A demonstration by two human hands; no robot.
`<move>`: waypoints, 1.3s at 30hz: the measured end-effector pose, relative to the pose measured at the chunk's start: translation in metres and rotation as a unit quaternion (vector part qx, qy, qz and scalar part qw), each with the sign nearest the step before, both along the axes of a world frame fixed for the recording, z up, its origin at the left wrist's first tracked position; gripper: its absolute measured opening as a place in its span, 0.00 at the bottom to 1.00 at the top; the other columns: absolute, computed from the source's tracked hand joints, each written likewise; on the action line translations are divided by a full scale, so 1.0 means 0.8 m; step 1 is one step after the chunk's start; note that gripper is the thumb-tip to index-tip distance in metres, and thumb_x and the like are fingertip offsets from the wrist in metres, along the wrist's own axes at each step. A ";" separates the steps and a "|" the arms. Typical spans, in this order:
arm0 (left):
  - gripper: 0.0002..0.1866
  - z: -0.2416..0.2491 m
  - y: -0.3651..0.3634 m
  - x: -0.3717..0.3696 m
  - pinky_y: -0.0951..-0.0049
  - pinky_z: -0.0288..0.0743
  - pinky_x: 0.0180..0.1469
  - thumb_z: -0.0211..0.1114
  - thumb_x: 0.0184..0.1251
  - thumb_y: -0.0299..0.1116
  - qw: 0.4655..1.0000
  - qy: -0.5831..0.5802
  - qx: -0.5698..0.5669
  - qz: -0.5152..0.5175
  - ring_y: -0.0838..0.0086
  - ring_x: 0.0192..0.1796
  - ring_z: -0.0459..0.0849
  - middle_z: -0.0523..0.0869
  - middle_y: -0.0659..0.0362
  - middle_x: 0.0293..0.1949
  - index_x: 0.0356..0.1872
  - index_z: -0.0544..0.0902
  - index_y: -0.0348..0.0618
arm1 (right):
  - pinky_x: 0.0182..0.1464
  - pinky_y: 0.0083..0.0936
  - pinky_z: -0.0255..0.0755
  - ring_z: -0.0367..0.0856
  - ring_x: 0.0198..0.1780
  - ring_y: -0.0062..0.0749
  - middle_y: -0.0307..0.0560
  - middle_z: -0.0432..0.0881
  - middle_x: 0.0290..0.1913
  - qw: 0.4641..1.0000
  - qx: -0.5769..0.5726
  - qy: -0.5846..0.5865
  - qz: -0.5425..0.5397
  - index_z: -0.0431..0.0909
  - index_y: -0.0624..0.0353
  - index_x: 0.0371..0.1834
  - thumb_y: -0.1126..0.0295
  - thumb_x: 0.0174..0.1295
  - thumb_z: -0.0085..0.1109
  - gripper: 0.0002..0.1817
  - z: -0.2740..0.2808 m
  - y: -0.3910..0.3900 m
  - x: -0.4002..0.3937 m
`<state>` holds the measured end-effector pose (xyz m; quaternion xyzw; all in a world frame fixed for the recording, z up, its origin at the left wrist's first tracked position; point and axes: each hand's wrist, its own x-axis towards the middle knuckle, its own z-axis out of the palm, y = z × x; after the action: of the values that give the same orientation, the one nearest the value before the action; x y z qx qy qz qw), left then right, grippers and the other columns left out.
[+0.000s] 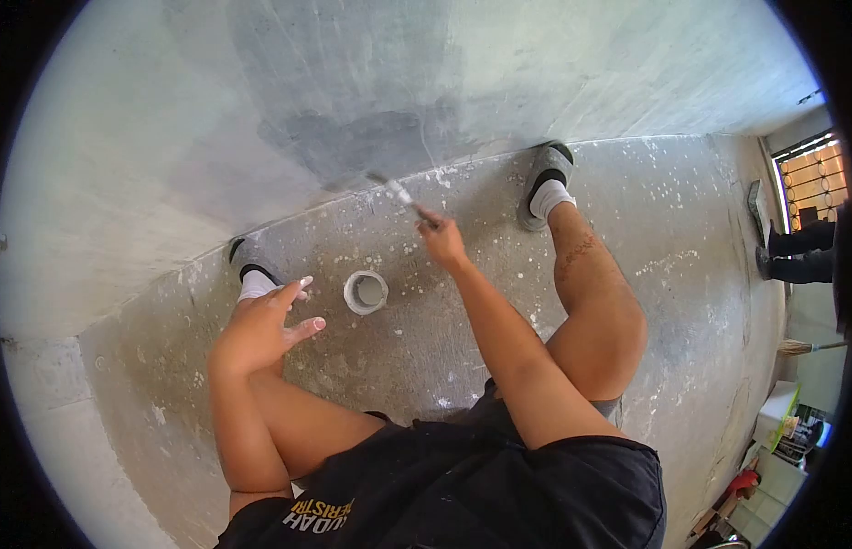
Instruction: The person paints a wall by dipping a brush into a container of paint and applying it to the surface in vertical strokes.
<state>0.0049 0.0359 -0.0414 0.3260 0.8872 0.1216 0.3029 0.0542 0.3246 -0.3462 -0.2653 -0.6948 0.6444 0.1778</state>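
Note:
My right hand [442,240] is closed around the handle of a paintbrush [399,192], whose bristles are at the foot of the wall [353,91]. A darker, damp-looking patch shows on the wall above the brush. My left hand [278,320] hangs over my left leg with thumb and fingers apart and nothing between them; pale smears mark its fingertips. Between my feet, to the right of my left hand, a white round container [366,292] stands on the floor with pale grey contents inside.
White spatters dot the concrete floor [673,311]. My slippered feet are near the wall's base. At the far right are another person's dark-clad legs [801,254], a barred opening [813,178], a broom [810,347] and a white-and-green container [776,414].

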 end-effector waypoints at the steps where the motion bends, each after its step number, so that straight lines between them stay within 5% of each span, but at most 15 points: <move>1: 0.36 -0.004 -0.001 0.000 0.63 0.74 0.55 0.68 0.59 0.54 1.000 0.004 -0.002 -0.009 0.56 0.53 0.83 0.84 0.49 0.51 0.64 0.71 0.43 | 0.55 0.28 0.70 0.79 0.51 0.30 0.50 0.84 0.51 0.998 0.021 -0.013 0.051 0.77 0.54 0.62 0.73 0.65 0.57 0.20 0.021 -0.010 0.003; 3: 0.36 -0.011 -0.004 -0.002 0.64 0.74 0.55 0.68 0.59 0.54 1.000 0.008 -0.005 -0.017 0.57 0.52 0.83 0.84 0.49 0.51 0.64 0.72 0.43 | 0.55 0.28 0.70 0.79 0.51 0.30 0.50 0.84 0.51 0.994 0.041 -0.026 0.103 0.77 0.56 0.62 0.73 0.65 0.58 0.21 0.030 -0.011 0.000; 5: 0.36 -0.015 -0.011 -0.002 0.65 0.74 0.55 0.67 0.60 0.55 1.000 -0.004 -0.002 0.001 0.57 0.53 0.83 0.84 0.50 0.51 0.64 0.72 0.43 | 0.44 0.20 0.72 0.78 0.43 0.22 0.46 0.83 0.52 0.980 -0.122 0.032 -0.156 0.75 0.58 0.63 0.75 0.65 0.57 0.22 0.005 0.020 -0.008; 7: 0.37 -0.012 -0.014 -0.002 0.65 0.74 0.55 0.67 0.60 0.55 1.000 0.000 -0.004 0.000 0.57 0.53 0.83 0.84 0.50 0.51 0.64 0.71 0.42 | 0.38 0.18 0.71 0.75 0.38 0.20 0.45 0.83 0.52 0.940 -0.112 0.107 -0.303 0.75 0.58 0.63 0.75 0.65 0.56 0.21 0.012 0.061 0.001; 11: 0.38 -0.005 -0.013 -0.001 0.65 0.74 0.56 0.67 0.60 0.56 1.000 0.008 0.001 0.001 0.56 0.52 0.83 0.82 0.48 0.53 0.65 0.70 0.40 | 0.42 0.19 0.71 0.76 0.41 0.21 0.45 0.83 0.52 0.892 -0.151 0.084 -0.418 0.75 0.58 0.63 0.75 0.65 0.56 0.21 0.044 0.083 0.010; 14: 0.39 -0.001 -0.005 -0.003 0.65 0.74 0.55 0.66 0.60 0.57 0.999 -0.027 -0.008 0.020 0.56 0.52 0.83 0.82 0.47 0.54 0.65 0.69 0.40 | 0.51 0.23 0.71 0.77 0.47 0.22 0.44 0.85 0.49 0.994 -0.038 -0.007 -0.097 0.77 0.52 0.61 0.73 0.64 0.58 0.21 0.060 0.017 -0.003; 17: 0.40 -0.002 0.004 -0.003 0.65 0.74 0.55 0.66 0.61 0.58 0.999 -0.035 -0.019 0.006 0.57 0.50 0.84 0.82 0.48 0.55 0.66 0.68 0.40 | 0.54 0.28 0.72 0.81 0.54 0.31 0.53 0.84 0.53 0.985 0.023 -0.076 0.151 0.78 0.48 0.61 0.71 0.63 0.59 0.21 0.100 -0.051 0.000; 21: 0.37 -0.016 0.005 -0.006 0.63 0.74 0.54 0.67 0.62 0.54 0.998 -0.055 -0.033 0.010 0.61 0.50 0.82 0.81 0.48 0.55 0.67 0.68 0.45 | 0.53 0.28 0.73 0.82 0.52 0.31 0.55 0.84 0.51 0.984 0.104 0.006 0.147 0.78 0.45 0.60 0.70 0.62 0.61 0.21 0.118 -0.073 0.002; 23: 0.38 -0.022 0.003 -0.008 0.64 0.74 0.55 0.66 0.62 0.55 0.997 -0.065 -0.031 0.016 0.60 0.50 0.83 0.81 0.47 0.54 0.67 0.68 0.44 | 0.50 0.28 0.73 0.83 0.48 0.32 0.56 0.84 0.49 0.997 0.021 -0.012 0.074 0.79 0.46 0.60 0.68 0.63 0.61 0.20 0.150 -0.052 0.000; 28: 0.40 -0.039 -0.001 -0.014 0.62 0.70 0.60 0.64 0.60 0.60 0.998 -0.021 -0.047 -0.025 0.55 0.58 0.79 0.79 0.43 0.58 0.66 0.69 0.41 | 0.49 0.29 0.73 0.83 0.43 0.34 0.55 0.85 0.49 0.986 0.145 0.009 0.081 0.79 0.45 0.60 0.63 0.63 0.61 0.20 0.295 0.002 0.044; 31: 0.42 -0.052 -0.012 -0.007 0.60 0.65 0.66 0.63 0.59 0.62 0.997 -0.004 -0.067 -0.041 0.53 0.64 0.74 0.75 0.43 0.62 0.65 0.71 0.38 | 0.47 0.30 0.73 0.82 0.41 0.35 0.53 0.86 0.45 0.949 0.268 -0.028 0.165 0.78 0.41 0.61 0.61 0.63 0.62 0.21 0.396 0.018 0.103; 33: 0.39 -0.088 -0.033 -0.011 0.60 0.69 0.62 0.63 0.59 0.62 0.993 0.050 -0.079 -0.068 0.52 0.59 0.78 0.80 0.46 0.57 0.64 0.72 0.42 | 0.45 0.32 0.73 0.81 0.36 0.34 0.53 0.86 0.40 0.922 0.320 -0.098 0.192 0.80 0.41 0.58 0.59 0.63 0.62 0.19 0.431 0.027 0.133; 35: 0.37 -0.105 -0.055 -0.007 0.60 0.72 0.59 0.63 0.60 0.60 0.992 0.057 -0.091 -0.066 0.56 0.57 0.81 0.81 0.49 0.57 0.63 0.73 0.44 | 0.37 0.27 0.71 0.71 0.29 0.20 0.45 0.82 0.29 0.889 0.404 -0.061 0.208 0.81 0.41 0.57 0.60 0.64 0.61 0.17 0.433 0.052 0.147; 36: 0.36 -0.099 -0.062 -0.002 0.61 0.73 0.57 0.63 0.60 0.60 0.993 -0.016 -0.117 -0.010 0.59 0.54 0.82 0.80 0.50 0.58 0.63 0.74 0.45 | 0.44 0.28 0.73 0.77 0.35 0.22 0.47 0.86 0.37 0.859 0.440 -0.123 0.230 0.81 0.42 0.56 0.59 0.65 0.60 0.17 0.470 0.046 0.160; 39: 0.35 -0.027 -0.072 -0.011 0.64 0.77 0.48 0.64 0.60 0.58 0.972 -0.109 -0.205 0.019 0.66 0.45 0.85 0.81 0.54 0.56 0.62 0.75 0.45 | 0.40 0.28 0.73 0.76 0.32 0.27 0.45 0.86 0.35 0.779 0.561 0.003 0.280 0.83 0.45 0.55 0.56 0.65 0.60 0.17 0.496 0.084 0.141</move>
<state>-0.0036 -0.0215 -0.0627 0.2248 0.8608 -0.0225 0.4560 0.1666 0.3915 0.0508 0.0892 -0.9767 0.1622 0.1089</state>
